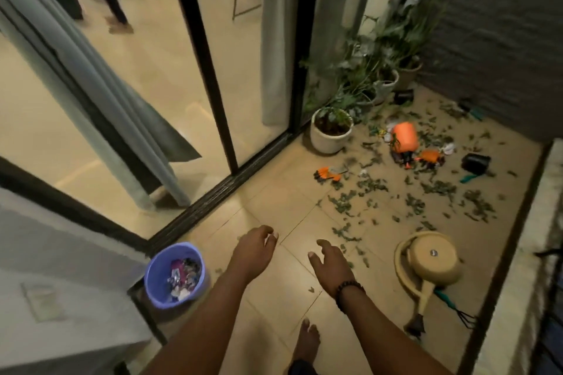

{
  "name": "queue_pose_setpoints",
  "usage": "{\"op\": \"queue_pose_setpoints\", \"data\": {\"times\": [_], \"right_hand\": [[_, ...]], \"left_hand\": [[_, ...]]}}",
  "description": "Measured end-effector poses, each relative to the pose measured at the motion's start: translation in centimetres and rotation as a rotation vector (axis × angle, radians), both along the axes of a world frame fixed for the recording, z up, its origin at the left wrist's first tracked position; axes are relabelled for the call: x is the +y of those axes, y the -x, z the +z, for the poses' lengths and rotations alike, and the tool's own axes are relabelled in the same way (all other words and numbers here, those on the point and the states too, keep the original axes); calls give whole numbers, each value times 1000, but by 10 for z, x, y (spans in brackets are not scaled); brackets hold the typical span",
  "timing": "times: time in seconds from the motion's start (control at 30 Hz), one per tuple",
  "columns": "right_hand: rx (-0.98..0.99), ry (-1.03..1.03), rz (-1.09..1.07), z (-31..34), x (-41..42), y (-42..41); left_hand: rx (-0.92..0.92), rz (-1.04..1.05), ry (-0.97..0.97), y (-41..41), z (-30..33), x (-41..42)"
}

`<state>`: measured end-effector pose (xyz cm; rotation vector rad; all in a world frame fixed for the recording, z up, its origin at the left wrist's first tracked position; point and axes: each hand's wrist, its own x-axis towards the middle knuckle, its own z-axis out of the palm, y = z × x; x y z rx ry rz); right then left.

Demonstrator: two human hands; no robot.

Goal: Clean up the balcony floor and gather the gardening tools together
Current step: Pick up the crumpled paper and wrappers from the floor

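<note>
Tan floor tiles (289,192) carry scattered leaves (426,192) toward one o'clock, around an orange watering can (404,137); a beige watering can (429,265) lies at three o'clock. Left hand (254,250) and right hand (330,265) hover loosely curled, holding nothing.

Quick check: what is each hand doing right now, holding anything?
Left hand: open, fingers loosely curled, holding nothing.
Right hand: open, fingers relaxed, holding nothing.
</note>
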<state>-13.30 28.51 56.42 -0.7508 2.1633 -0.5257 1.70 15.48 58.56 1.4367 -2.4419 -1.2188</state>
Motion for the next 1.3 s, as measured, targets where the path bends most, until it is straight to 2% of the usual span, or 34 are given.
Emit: {"op": "queue_pose_setpoints", "data": {"times": [0.2, 0.37, 0.7, 1.3], "right_hand": [[49, 17, -66, 17, 12, 63], [70, 10, -87, 23, 26, 117], [106, 31, -266, 47, 23, 227], [152, 19, -486, 67, -56, 437]], "left_hand": [[-15, -144, 110, 84, 31, -11], [-13, -249, 168, 141, 41, -6], [-12, -480, 246, 266, 54, -18], [58, -672, 225, 522, 51, -120]]}}
